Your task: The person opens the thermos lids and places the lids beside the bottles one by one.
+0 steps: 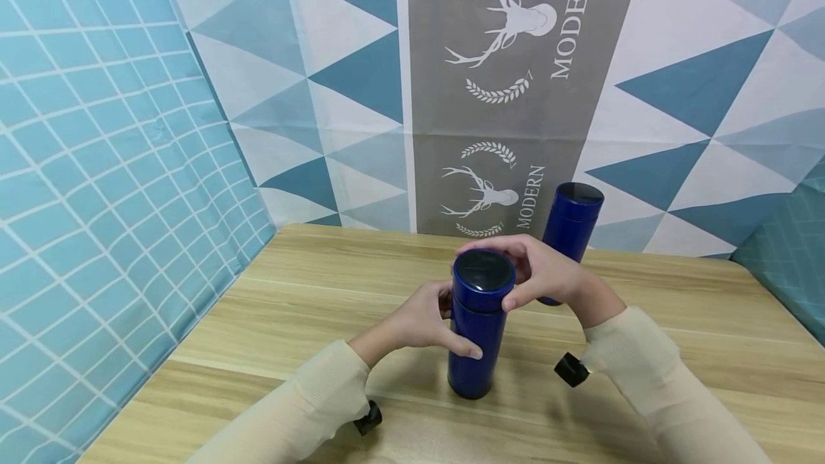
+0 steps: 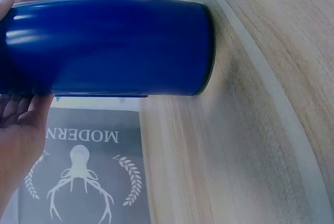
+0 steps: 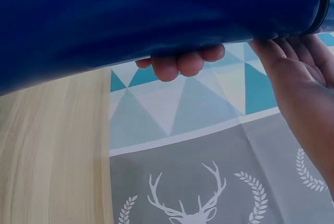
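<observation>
Two-hand hold: bottle [image 1: 478, 328] upright at the table [image 1: 258, 321].
Left hand [image 1: 425, 319] grips the body, apparently to steady it; right hand [image 1: 544, 271] grips around the lid [image 1: 473, 297], likely to control the top.

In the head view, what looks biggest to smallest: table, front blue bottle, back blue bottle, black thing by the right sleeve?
1. Table
2. Front blue bottle (nearer, so true size unsure)
3. Back blue bottle (partly hidden)
4. Black thing
</observation>
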Motion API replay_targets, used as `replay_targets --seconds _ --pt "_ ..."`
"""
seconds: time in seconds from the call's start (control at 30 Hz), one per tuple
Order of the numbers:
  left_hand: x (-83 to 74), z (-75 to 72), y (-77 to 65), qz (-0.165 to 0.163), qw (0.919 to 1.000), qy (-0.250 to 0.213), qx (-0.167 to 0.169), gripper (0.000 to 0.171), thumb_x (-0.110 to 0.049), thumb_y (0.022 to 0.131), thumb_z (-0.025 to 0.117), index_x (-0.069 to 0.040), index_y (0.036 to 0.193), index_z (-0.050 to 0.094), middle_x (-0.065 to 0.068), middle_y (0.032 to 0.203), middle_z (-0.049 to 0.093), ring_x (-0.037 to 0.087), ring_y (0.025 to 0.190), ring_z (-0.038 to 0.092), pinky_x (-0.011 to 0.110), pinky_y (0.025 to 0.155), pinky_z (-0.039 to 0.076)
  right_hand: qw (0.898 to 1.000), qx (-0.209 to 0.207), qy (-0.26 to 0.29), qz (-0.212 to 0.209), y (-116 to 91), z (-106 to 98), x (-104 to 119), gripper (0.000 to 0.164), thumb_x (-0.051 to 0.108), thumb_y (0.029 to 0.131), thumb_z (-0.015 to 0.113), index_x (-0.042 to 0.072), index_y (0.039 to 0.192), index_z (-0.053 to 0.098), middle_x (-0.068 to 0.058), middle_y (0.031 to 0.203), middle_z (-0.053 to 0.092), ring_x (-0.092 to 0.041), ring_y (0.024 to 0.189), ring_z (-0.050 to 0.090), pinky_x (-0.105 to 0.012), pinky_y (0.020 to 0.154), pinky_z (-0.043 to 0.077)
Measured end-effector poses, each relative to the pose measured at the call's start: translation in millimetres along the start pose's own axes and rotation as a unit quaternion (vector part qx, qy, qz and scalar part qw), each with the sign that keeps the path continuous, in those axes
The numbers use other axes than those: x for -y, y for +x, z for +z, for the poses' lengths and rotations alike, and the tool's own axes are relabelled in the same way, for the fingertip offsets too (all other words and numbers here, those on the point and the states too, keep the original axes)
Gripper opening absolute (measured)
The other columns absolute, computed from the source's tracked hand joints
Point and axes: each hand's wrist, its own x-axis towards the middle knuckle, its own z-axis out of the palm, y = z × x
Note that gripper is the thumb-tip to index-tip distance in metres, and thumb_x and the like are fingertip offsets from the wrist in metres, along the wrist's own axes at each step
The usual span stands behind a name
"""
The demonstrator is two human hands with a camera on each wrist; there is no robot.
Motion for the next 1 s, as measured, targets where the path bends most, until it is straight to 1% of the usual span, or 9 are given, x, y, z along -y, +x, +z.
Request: replay_targets --seconds 0.2,0.43,0.5,0.63,0.7,0.77,0.87,0.93,1.0 --pt "-0.4 -0.2 -0.4 0.003 1.0 -0.002 0.0 0.06 -0.005 0.066 0.083 -0.004 0.121 0.059 0.014 0.116 0.068 0.006 0.094 0.066 0.023 0.088 0.054 0.998 0.038 0.043 -0.016 4 -5 -8 0.066 0.013 0.082 0.075 0.008 0.141 0.045 -0.004 0.136 0.058 -0.02 0.125 0.057 -0.036 0.103 0.05" --pt "-0.7 -0.3 -0.3 0.007 1.0 0.005 0.0 0.06 -0.006 0.066 0.084 -0.003 0.12 0.059 0.015 0.116 0.068 0.005 0.093 0.066 0.022 0.088 0.054 0.993 0.084 0.065 -0.052 8 -9 -15 0.068 0.015 0.086 0.071 0.002 0.144 0.037 -0.008 0.139 0.055 -0.021 0.129 0.054 -0.036 0.108 0.045" --pt "-0.7 -0.5 -0.4 0.008 0.9999 0.006 0.001 0.06 -0.006 0.066 0.084 -0.004 0.121 0.059 0.015 0.116 0.068 0.005 0.093 0.066 0.022 0.088 0.054 0.992 0.089 0.067 -0.058 8 -9 -16 0.07 0.016 0.087 0.071 0.001 0.145 0.035 -0.009 0.142 0.052 -0.021 0.131 0.052 -0.036 0.11 0.044" --pt "-0.2 0.1 0.1 0.009 0.9999 0.009 0.003 0.062 -0.006 0.066 0.083 -0.004 0.123 0.057 0.015 0.118 0.067 0.006 0.094 0.066 0.022 0.088 0.054 0.991 0.092 0.058 -0.072 4 -8 -17 0.078 0.023 0.088 0.07 -0.002 0.148 0.028 -0.014 0.15 0.042 -0.023 0.139 0.043 -0.038 0.116 0.037" --pt "0.1 0.2 0.2 0.007 0.9999 0.011 0.002 0.063 -0.006 0.067 0.083 -0.005 0.124 0.057 0.014 0.118 0.067 0.006 0.095 0.066 0.022 0.088 0.054 0.992 0.085 0.053 -0.076 0 -6 -17 0.082 0.025 0.088 0.07 -0.005 0.149 0.023 -0.015 0.154 0.037 -0.025 0.142 0.038 -0.038 0.117 0.034" --pt "0.6 0.1 0.4 0.005 0.9999 0.011 0.0 0.064 -0.006 0.066 0.084 -0.005 0.124 0.056 0.013 0.119 0.067 0.007 0.096 0.066 0.023 0.089 0.054 0.994 0.065 0.054 -0.069 -5 -3 -17 0.085 0.025 0.088 0.07 -0.005 0.15 0.02 -0.012 0.155 0.035 -0.025 0.143 0.036 -0.037 0.118 0.033" --pt "0.8 0.1 0.4 0.004 0.9999 0.012 -0.005 0.064 -0.007 0.066 0.084 -0.006 0.124 0.057 0.012 0.118 0.067 0.007 0.096 0.066 0.023 0.089 0.054 0.997 0.013 0.048 -0.053 -13 4 -12 0.084 0.019 0.087 0.071 -0.003 0.15 0.019 -0.005 0.155 0.036 -0.022 0.143 0.036 -0.032 0.117 0.034" --pt "0.5 0.3 0.3 0.003 0.9999 0.01 -0.005 0.064 -0.006 0.066 0.084 -0.007 0.123 0.057 0.011 0.118 0.067 0.006 0.096 0.066 0.023 0.089 0.054 0.998 -0.029 0.025 -0.042 -17 11 -6 0.083 0.014 0.086 0.071 -0.002 0.151 0.021 -0.002 0.154 0.038 -0.021 0.143 0.037 -0.028 0.116 0.035" --pt "0.0 0.6 0.0 0.001 0.9999 0.008 -0.006 0.064 -0.006 0.065 0.084 -0.008 0.123 0.058 0.01 0.119 0.068 0.006 0.097 0.066 0.023 0.09 0.054 0.997 -0.062 -0.009 -0.038 -19 19 0 0.083 0.01 0.085 0.072 -0.003 0.15 0.022 -0.003 0.154 0.039 -0.021 0.142 0.039 -0.027 0.115 0.036"
